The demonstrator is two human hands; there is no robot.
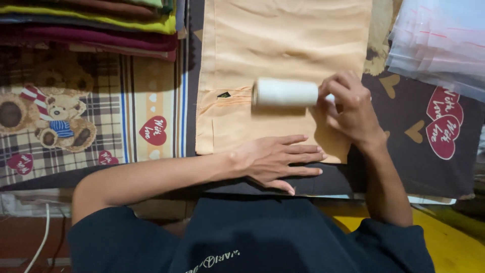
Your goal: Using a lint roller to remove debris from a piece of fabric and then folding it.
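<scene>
The right hand grips the light, stiff lint roller by its handle, while the flat, unclenched left hand pins the soft, limp peach cloth.

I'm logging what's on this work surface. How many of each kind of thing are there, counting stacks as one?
Peach folded garment: 1
White lint roller: 1
Stack of folded fabrics: 1
Stack of clear plastic bags: 1
Bear-print cloth underneath: 1
Total: 5

The right hand holds the roller; the left hand lies flat on the garment's edge.
</scene>
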